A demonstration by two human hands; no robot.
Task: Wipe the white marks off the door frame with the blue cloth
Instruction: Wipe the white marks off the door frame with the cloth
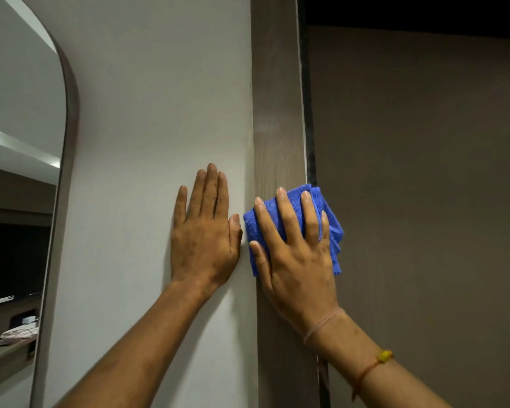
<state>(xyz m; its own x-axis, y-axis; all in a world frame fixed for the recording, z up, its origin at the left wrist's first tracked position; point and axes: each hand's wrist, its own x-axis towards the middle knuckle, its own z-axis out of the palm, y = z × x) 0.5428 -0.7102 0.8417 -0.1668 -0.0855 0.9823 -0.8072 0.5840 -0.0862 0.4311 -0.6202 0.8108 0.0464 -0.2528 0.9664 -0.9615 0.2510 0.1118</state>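
Note:
A grey-brown wood-grain door frame [277, 98] runs top to bottom through the middle of the view. My right hand [298, 260] presses a folded blue cloth [333, 228] flat against the frame, fingers spread over it. A faint whitish smear [270, 129] shows on the frame above the cloth, and a thin white line [300, 69] runs along the frame's right edge. My left hand [203, 231] lies flat and open on the white wall [159, 113] just left of the frame, holding nothing.
To the right of the frame stands a brown door [424, 201], with a dark gap [310, 142] between them. On the far left, an arched mirror [21, 172] with a dark rim reflects a room with a shelf.

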